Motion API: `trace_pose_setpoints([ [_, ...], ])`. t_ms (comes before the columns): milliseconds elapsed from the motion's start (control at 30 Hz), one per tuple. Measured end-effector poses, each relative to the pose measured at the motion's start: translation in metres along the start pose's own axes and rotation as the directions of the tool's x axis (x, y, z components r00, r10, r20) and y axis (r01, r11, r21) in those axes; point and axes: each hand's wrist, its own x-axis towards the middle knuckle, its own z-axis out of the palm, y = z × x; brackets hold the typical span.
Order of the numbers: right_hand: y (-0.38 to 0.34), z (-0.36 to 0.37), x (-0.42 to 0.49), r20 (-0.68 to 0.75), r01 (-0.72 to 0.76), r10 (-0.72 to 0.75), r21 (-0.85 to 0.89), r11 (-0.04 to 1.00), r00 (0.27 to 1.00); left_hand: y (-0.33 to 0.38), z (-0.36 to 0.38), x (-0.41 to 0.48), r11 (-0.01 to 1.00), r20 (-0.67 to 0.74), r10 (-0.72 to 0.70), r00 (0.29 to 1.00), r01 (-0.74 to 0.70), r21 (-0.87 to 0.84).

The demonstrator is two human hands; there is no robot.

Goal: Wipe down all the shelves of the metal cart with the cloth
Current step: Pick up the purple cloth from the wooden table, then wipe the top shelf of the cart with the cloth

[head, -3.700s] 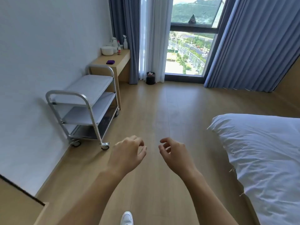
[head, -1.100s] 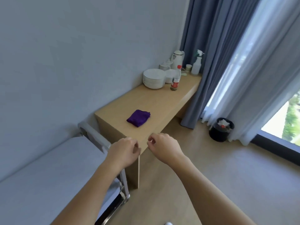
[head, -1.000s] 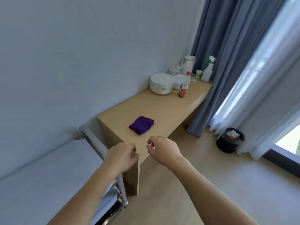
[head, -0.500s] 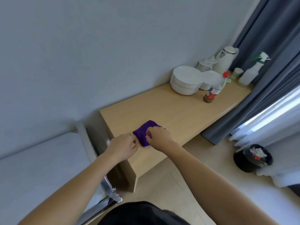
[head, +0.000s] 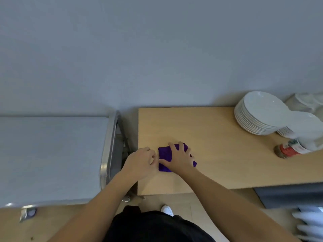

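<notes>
One view only, from the head, looking steeply down. Purple cloth [head: 165,155] folded into a rough rectangle, lying flat near the left end of the wooden worktop [head: 218,154], long axis running from near left toward far right, slightly skewed to the worktop's front edge. Deep violet, plush-looking, no print or tag visible. Right hand [head: 180,158] spread flat on top, palm down, fingers [head: 181,146] extended and splayed over the far part, thumb along the left side; pressing rather than clenching, not yet gathered into a grip. Left hand [head: 141,163] just beside, at the worktop's left corner, fingers curled in loosely, fingertips at or touching the cloth's left edge; whether pinching any fabric, cannot tell. Metal cart [head: 106,154] directly left of the worktop, top shelf pale grey and bare, rounded steel rail along its right end. Stack of white plates [head: 258,116] well to the right against the wall. Small bottle [head: 290,149] with a red-and-white label near the right edge, blurred, lettering unreadable.
</notes>
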Motion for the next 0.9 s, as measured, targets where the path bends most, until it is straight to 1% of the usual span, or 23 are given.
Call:
trace_pose_setpoints([
  [133, 0.001, 0.017, 0.003, -0.014, 0.194, -0.197, -0.124, 0.973, 0.980, 0.008, 0.006, -0.017, 0.988, -0.055, -0.152, 0.987, 0.150, -0.040],
  [200, -0.004, 0.031, -0.008, -0.030, 0.285, -0.295, -0.176, 0.942, 0.955, 0.009, 0.009, -0.030, 0.975, -0.066, -0.221, 0.973, 0.218, -0.042],
  [267, -0.005, 0.045, -0.018, -0.085, 0.357, -0.380, -0.203, 0.912, 0.921, 0.007, 0.009, -0.045, 0.956, -0.087, -0.293, 0.952, 0.289, -0.054],
  [300, -0.005, 0.048, -0.021, -0.101, 0.399, -0.421, -0.185, 0.898, 0.901, 0.006, 0.008, -0.053, 0.944, -0.104, -0.328, 0.939, 0.323, -0.064],
  [400, -0.020, 0.047, -0.028, -0.126, 0.540, -0.540, -0.044, 0.841, 0.832, -0.001, -0.002, -0.078, 0.909, -0.172, -0.416, 0.893, 0.407, -0.087],
  [467, -0.046, 0.040, -0.038, -0.189, 0.611, -0.597, 0.026, 0.791, 0.780, -0.009, -0.010, -0.096, 0.886, -0.227, -0.464, 0.856, 0.456, -0.090],
  [533, -0.078, 0.031, -0.053, -0.252, 0.674, -0.644, 0.052, 0.737, 0.722, -0.022, -0.019, -0.118, 0.851, -0.283, -0.521, 0.805, 0.516, -0.100],
  [600, -0.111, 0.023, -0.068, -0.284, 0.724, -0.683, 0.060, 0.687, 0.672, -0.038, -0.027, -0.143, 0.812, -0.325, -0.574, 0.752, 0.573, -0.109],
  [667, -0.144, 0.022, -0.081, -0.292, 0.755, -0.710, 0.068, 0.653, 0.641, -0.059, -0.034, -0.170, 0.777, -0.352, -0.616, 0.704, 0.617, -0.126],
  [733, -0.178, 0.028, -0.094, -0.274, 0.770, -0.727, 0.087, 0.633, 0.629, -0.081, -0.040, -0.198, 0.748, -0.365, -0.649, 0.667, 0.647, -0.149],
  [900, -0.272, 0.067, -0.131, -0.164, 0.782, -0.764, 0.126, 0.611, 0.624, -0.146, -0.059, -0.278, 0.692, -0.370, -0.702, 0.609, 0.706, -0.152],
])
